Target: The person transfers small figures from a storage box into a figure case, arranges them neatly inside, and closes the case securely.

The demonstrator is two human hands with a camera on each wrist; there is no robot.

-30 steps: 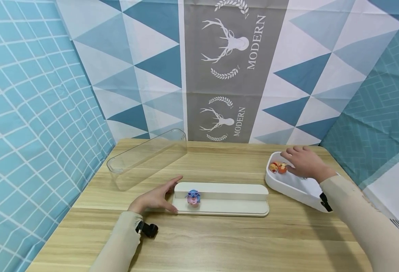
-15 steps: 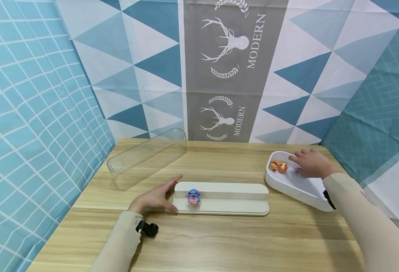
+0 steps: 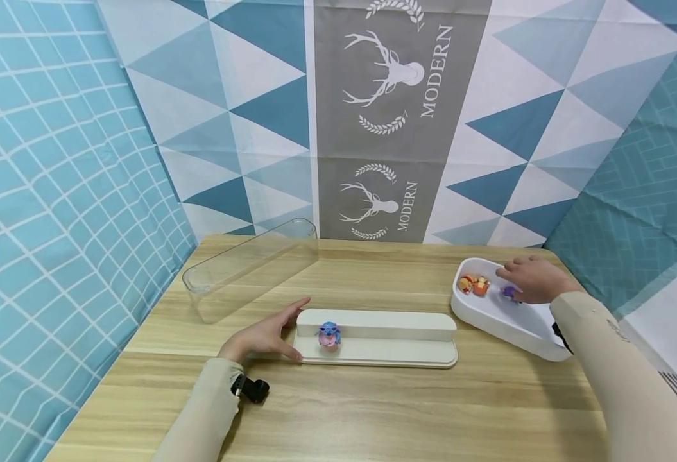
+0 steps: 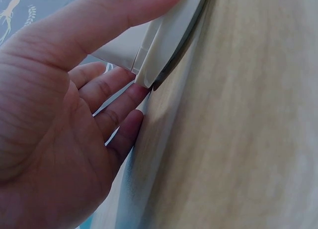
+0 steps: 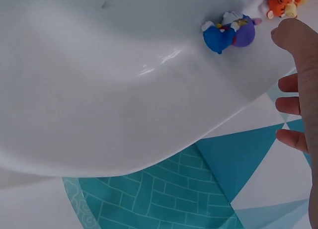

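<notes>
L grip [image 3: 265, 330] relaxed, touching tray [image 3: 396, 351] at L end; R grip [image 3: 534, 280] loose, over bin [image 3: 500, 325] nr R edge of surface [image 3: 402, 410]; slim gap btwn tray & bin; patterned backdrop [image 3: 274, 128] behind.

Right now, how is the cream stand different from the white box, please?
The cream stand is low with a raised step; the white box has high walls. The stand carries one figurine; the box holds several. The stand lies roughly straight across the table; the box slants. Both have rounded corners.
</notes>
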